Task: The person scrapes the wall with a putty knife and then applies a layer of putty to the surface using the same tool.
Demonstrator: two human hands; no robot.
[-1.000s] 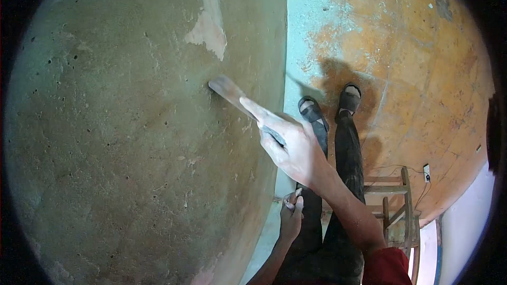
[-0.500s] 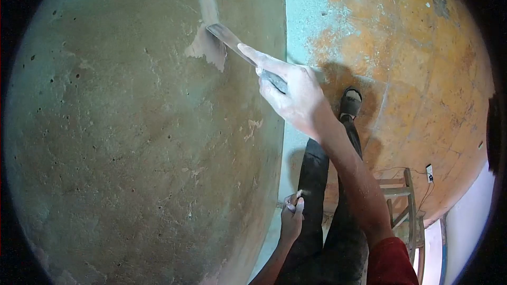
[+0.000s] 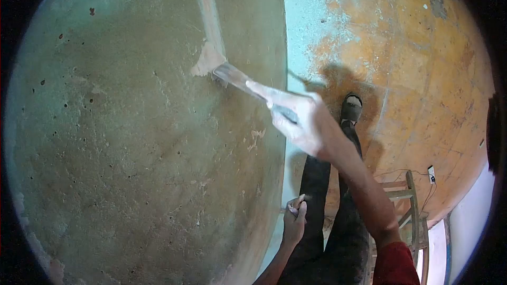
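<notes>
Nearest: your red sleeve [image 3: 395, 265], at the lower right. Your right hand [image 3: 309, 124], dusted white, is closed around the handle of a flat-bladed scraper [image 3: 237, 80], index finger laid along the blade. Scraper slants up and left; blade tip is over the lower right edge of a pale patch [image 3: 207, 60] on the wall [image 3: 127, 179]. Firm contact there: cannot tell. Your left hand [image 3: 294, 224] is curled closed in front of your dark trousers [image 3: 312, 221], fingertips whitish; whether anything is inside, cannot tell. Above the patch, a pale strip [image 3: 210, 16] runs up the pitted wall. Farther: one sandal [image 3: 351, 110] of yours on the worn orange floor [image 3: 417, 89]; a wooden frame [image 3: 413, 192] right of your legs; just beside it, a white socket strip [image 3: 431, 174] with a cable.
</notes>
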